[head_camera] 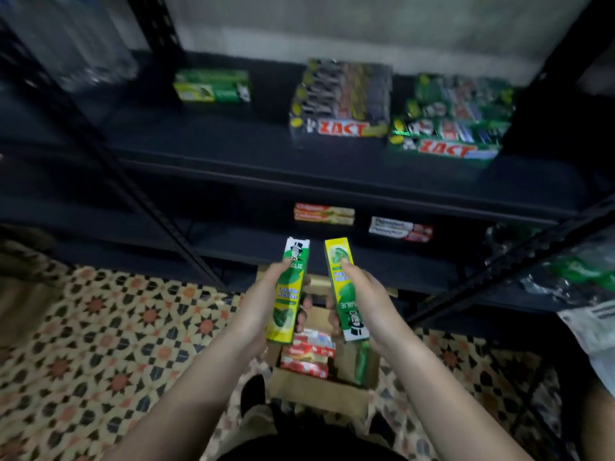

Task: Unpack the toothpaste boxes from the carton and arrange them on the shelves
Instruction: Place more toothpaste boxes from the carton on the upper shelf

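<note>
Several red toothpaste boxes (307, 356) lie inside the open carton (319, 392).

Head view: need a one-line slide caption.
Left hand and right hand each hold a green Darlie toothpaste box above the open carton, facing dark shelves.
</note>
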